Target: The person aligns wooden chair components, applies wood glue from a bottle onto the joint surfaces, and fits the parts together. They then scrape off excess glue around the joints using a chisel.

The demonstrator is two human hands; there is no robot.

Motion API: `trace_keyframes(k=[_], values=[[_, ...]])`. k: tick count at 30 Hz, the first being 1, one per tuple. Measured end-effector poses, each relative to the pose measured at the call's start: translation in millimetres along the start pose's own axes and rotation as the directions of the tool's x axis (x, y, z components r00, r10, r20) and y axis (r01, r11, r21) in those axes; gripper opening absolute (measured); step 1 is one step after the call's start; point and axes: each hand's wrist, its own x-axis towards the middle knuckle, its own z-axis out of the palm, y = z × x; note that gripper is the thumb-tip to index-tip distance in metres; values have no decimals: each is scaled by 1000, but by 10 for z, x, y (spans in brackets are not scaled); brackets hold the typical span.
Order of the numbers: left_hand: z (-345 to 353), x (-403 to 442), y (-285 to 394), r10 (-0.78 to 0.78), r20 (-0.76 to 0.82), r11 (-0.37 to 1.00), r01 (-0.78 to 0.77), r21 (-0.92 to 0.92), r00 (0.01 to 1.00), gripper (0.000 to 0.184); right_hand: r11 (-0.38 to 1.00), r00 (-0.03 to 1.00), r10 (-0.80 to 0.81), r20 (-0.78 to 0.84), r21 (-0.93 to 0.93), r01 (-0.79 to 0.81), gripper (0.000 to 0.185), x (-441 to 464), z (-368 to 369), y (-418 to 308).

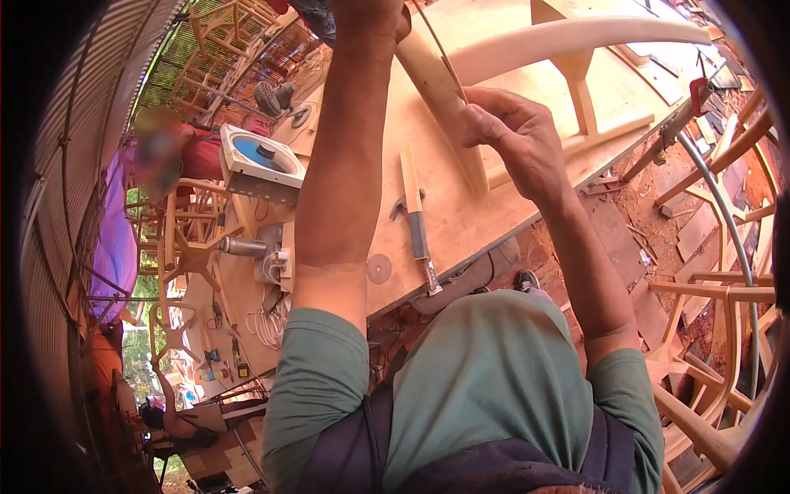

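My right hand (520, 136) pinches the lower end of a thin, narrow strip (444, 62) between thumb and forefinger. The strip lies along a pale wooden bar (448, 111) of a chair-like frame; I cannot make out what the strip is. At the top edge is my left hand (370, 15), close to the strip's upper end, its fingers mostly out of view. A broad curved wooden piece (576, 45) of the frame reaches to the right, with a forked wooden support (578, 86) below. Between my forearms, a claw hammer (418, 235) rests on the workbench (502, 210).
Left of my left arm stands a white-framed box with a blue disc (262, 154). A red clamp (699, 95) grips the bench's right side. Wooden chair frames (720, 329) and a hose (735, 222) lie to the right. Other people (177, 156) are at left.
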Motion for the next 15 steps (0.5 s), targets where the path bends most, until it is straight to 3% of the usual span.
trace_keyframes(k=[4,5,6,8,10,12,13,15], values=[[160,-102,155,-78,9,977,78,-199,997,37,965,989,-122,-84,-245,98,22,6,-45,-42],[68,-27,130,-104,98,966,124,-227,990,33,934,980,-161,-114,-339,114,19,4,-57,-22],[5,23,106,-109,85,973,124,-194,990,33,894,970,-202,-139,-430,125,16,4,-66,-8],[-74,91,38,-121,58,983,128,-129,991,32,708,897,-431,-103,-654,265,10,36,-50,10],[81,1,94,-39,-106,998,35,-43,994,32,549,828,-560,-38,-765,336,8,75,-45,45],[198,-46,97,47,-238,996,-28,84,970,32,474,807,-590,26,-798,372,10,89,-11,88],[112,51,5,145,-181,976,-111,186,973,32,436,797,-602,57,-812,388,12,87,1,118],[-7,123,-103,182,-156,967,-148,206,971,31,374,792,-599,123,-831,412,17,78,11,205]])
